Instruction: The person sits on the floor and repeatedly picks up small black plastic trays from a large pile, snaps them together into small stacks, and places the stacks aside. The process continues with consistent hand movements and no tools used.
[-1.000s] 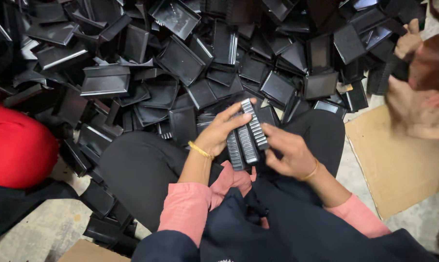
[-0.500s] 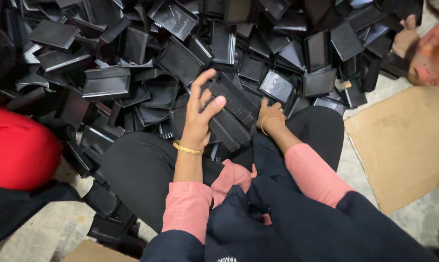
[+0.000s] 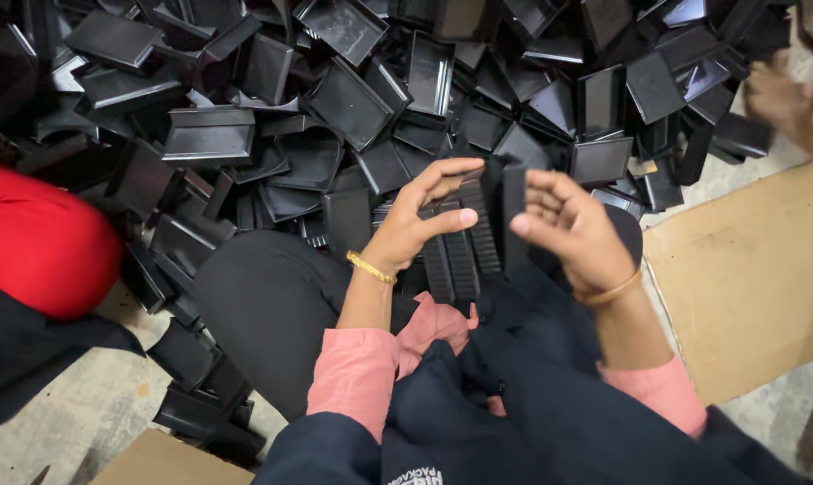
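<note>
Head view: both hands' fingers point(image 3: 442, 220) clamp stacked black trays point(image 3: 474, 238), lower ends hidden.

Floor point(image 3: 83, 422): grey concrete, mottled and scuffed, visible at lower left and lower right. Pile of black plastic trays point(image 3: 352, 99): heaped loosely across the whole upper area, lying at every angle, some upturned, some nested. Flattened brown cardboard sheet point(image 3: 747, 269): lay on the floor at right, just beside the pile. Second cardboard piece point(image 3: 168, 458): at the bottom edge. Red rounded object point(image 3: 38, 242): at left, kind unclear. Light: dim, even.
</note>
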